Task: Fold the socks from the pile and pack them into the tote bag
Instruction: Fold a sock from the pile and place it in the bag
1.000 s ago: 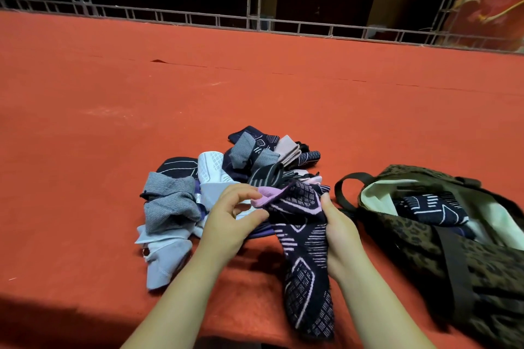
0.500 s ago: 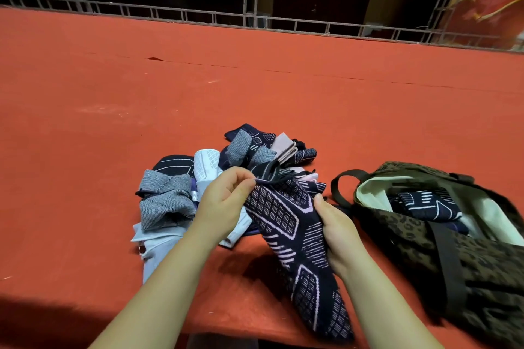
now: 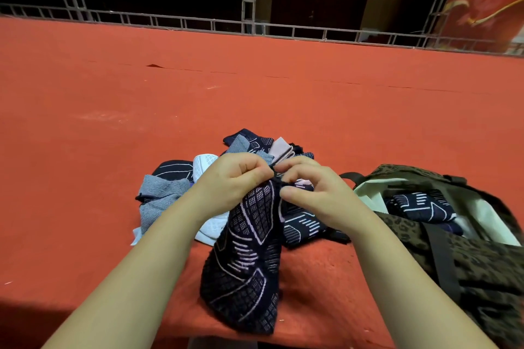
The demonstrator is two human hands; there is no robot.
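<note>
- Half a second ago the right hand lay low along the right edge of the hanging sock, cupping it; it has now risen to the sock's top edge and meets the left hand there, just below the frame's centre.
- The sock itself has swung from a slant towards the lower right into a nearly straight hang, and a second dark patterned sock, earlier hidden behind the right hand, now shows to its right.
- The left hand has its fingers curled and pinches the top edge of the navy patterned sock between thumb and fingers.
- The right hand is also curled, thumb and forefinger pinching the same top edge right beside the left hand's grip; its other fingers are bent loosely.
- The sock hangs from both grips, its lower end draping over the near edge of the red table at the bottom centre of the frame.
- The sock pile sits behind and left of the hands at centre frame: grey, white, pale pink and navy pieces heaped together.
- The tote bag, leopard-patterned with a pale lining, lies on its side at the lower right with its mouth open towards the pile.
- Inside it rests a folded navy sock with pale line markings; what else it holds I cannot tell.
</note>
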